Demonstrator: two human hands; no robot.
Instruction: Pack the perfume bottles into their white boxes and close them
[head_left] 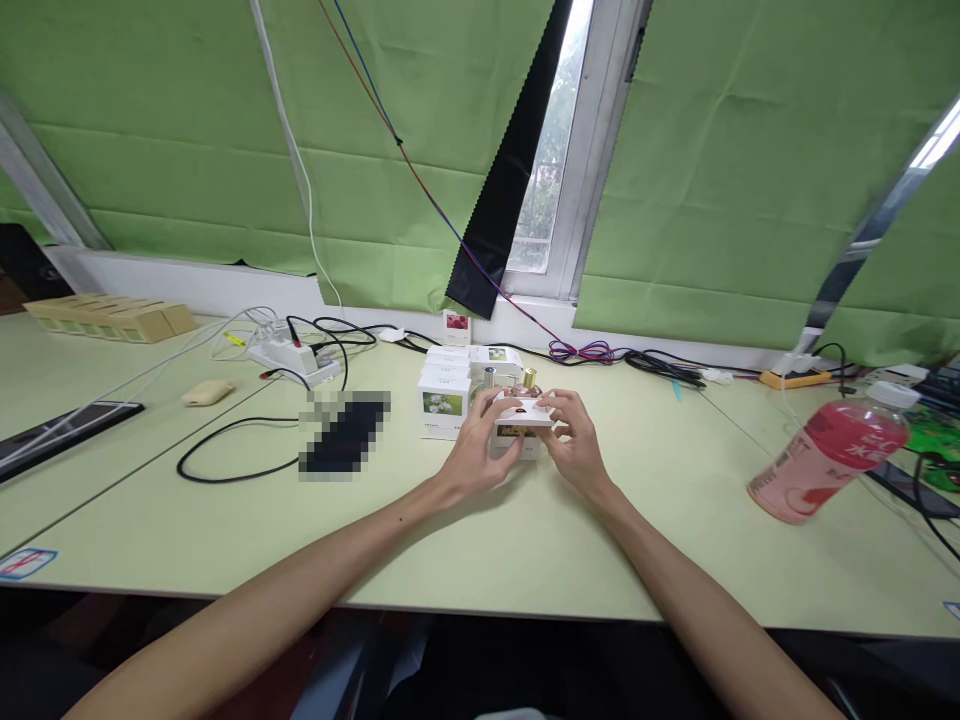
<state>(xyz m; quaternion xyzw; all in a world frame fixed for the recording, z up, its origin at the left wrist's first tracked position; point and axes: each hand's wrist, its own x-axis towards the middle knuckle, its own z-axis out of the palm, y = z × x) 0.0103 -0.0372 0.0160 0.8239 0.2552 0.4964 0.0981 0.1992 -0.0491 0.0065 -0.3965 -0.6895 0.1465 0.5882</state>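
The left hand (480,447) and right hand (579,445) hold a small white box (517,424) between them, on opposite sides. Fingers of both hands are bent, fingertips on its top, thumbs low at the front; the grip's firmness cannot be told. The box is at mid-table, just right of a row of white cartons (442,405). A gold cap (529,378) and a silver cap (490,377) show behind it.

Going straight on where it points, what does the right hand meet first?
The right hand would first press into the small white cardboard box it is touching; what lies beyond is uncertain, since depth is unclear.
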